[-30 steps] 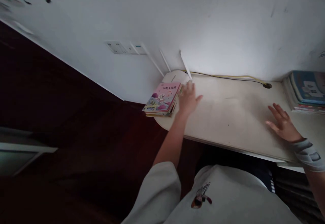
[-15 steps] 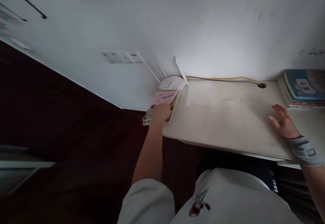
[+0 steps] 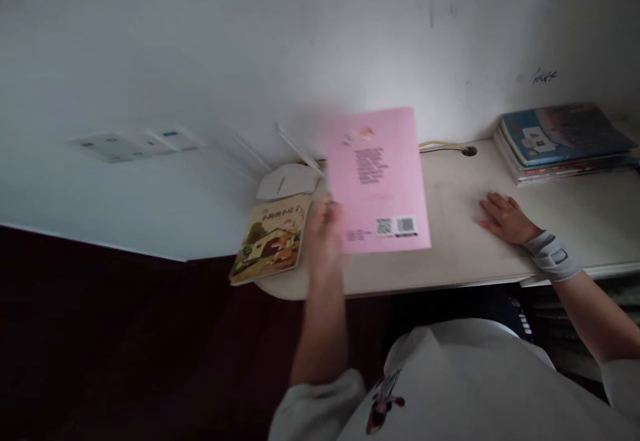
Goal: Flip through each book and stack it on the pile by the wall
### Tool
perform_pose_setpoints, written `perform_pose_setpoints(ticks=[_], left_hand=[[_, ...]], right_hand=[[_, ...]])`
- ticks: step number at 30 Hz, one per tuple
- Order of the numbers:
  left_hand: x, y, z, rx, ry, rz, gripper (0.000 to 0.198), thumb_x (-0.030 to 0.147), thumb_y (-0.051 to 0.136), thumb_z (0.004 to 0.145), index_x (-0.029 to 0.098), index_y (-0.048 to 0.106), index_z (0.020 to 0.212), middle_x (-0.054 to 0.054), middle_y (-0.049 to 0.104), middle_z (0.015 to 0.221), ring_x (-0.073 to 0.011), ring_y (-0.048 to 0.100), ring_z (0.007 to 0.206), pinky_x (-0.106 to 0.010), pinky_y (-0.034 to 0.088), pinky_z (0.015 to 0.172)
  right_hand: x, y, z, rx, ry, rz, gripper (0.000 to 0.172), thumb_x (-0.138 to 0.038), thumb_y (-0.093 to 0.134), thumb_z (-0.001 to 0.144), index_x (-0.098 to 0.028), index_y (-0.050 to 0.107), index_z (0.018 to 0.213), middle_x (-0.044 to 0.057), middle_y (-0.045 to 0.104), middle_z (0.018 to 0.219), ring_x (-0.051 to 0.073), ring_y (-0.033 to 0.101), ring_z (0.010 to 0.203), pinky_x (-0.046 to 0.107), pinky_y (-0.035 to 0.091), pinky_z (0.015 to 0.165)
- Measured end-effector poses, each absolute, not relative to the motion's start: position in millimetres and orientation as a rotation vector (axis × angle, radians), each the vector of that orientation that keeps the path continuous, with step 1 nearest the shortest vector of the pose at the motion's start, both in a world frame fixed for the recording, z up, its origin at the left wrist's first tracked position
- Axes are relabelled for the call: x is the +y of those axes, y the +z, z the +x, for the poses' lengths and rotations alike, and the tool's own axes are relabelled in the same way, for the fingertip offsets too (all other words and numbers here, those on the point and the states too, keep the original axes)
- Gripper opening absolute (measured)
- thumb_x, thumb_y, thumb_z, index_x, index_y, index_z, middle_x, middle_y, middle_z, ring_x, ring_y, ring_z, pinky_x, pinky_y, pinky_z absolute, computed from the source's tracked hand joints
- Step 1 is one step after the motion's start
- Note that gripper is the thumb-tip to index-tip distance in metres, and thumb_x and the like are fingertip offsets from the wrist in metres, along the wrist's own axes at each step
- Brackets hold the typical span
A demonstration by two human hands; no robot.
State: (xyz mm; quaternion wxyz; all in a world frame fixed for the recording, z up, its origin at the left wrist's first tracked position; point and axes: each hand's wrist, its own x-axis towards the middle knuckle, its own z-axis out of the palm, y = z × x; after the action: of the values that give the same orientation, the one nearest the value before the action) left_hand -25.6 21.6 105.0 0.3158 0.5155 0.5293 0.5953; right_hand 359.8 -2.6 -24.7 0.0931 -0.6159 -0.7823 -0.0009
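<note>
- Left hand (image 3: 325, 229): pinching pink bk (image 3: 377, 198) at its L edge, approx. lower half; hand blurred, so exact thumb/finger placement we can't tell.
- Pink bk: looks raised over tabletop (image 3: 460, 241), back cover to us, w/ text block, QR + barcode at bottom.
- Right hand (image 3: 510, 220): palm down on tabletop, fingers slightly spread, holding nothing; grey wrist wrap (image 3: 555, 256) below it.
- Technique (our view): one-edge grip means far side may droop; we'd keep pinch firm, well onto the cover, all pgs caught. Steady wrist, no fast swing. R hand is free to support far edge if reqd.
- Clearance: we'd keep bk away from white router (image 3: 287, 182) + its thin antennas, just behind the dog-house bk (image 3: 275, 240).
- Materials: pink cover smooth, thin, prob. coated paper; flat rectangle. Dog-house bk similar, illustrated, corner seemingly past tabletop's rounded end.
- Bk stack (image 3: 555, 142), far R: flat, layered, edges uneven, blue cover on top.
- Tabletop pale, matte-looking; round cable hole (image 3: 469, 151) near wall, yellow cable (image 3: 440, 144) running to it.
</note>
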Motion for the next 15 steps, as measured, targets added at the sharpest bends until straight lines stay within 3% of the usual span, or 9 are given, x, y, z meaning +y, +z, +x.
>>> perform_pose_setpoints(ticks=[6, 12, 15], left_hand=[[-2, 11, 23, 1.261, 1.288, 1.126, 0.046, 0.051, 0.059, 0.080, 0.017, 0.061, 0.110, -0.007, 0.069, 0.104, -0.0193, 0.065, 0.090, -0.032, 0.053, 0.079], [-5, -8, 11, 1.533, 1.074, 1.397, 0.040, 0.040, 0.046, 0.090, 0.017, 0.057, 0.120, -0.010, 0.065, 0.115, -0.0218, 0.060, 0.107, -0.040, 0.046, 0.096], [-4, -7, 7, 1.609, 1.025, 1.631, 0.049, 0.035, 0.046, 0.090, 0.017, 0.044, 0.135, -0.015, 0.054, 0.132, -0.0246, 0.052, 0.121, -0.044, 0.042, 0.103]], right_hand=[[-5, -16, 355, -2.372, 0.005, -1.880, 0.061, -0.053, 0.031, 0.094, -0.012, 0.044, 0.138, 0.022, 0.038, 0.147, 0.034, 0.033, 0.136, 0.055, 0.029, 0.104], [-5, -16, 355, -2.360, 0.041, -1.882, 0.060, -0.051, 0.036, 0.093, -0.011, 0.044, 0.137, 0.023, 0.038, 0.146, 0.034, 0.032, 0.137, 0.056, 0.027, 0.105], [-5, -13, 356, -2.327, 0.068, -1.889, 0.058, -0.048, 0.041, 0.092, -0.011, 0.046, 0.136, 0.023, 0.039, 0.146, 0.034, 0.032, 0.137, 0.056, 0.029, 0.105]])
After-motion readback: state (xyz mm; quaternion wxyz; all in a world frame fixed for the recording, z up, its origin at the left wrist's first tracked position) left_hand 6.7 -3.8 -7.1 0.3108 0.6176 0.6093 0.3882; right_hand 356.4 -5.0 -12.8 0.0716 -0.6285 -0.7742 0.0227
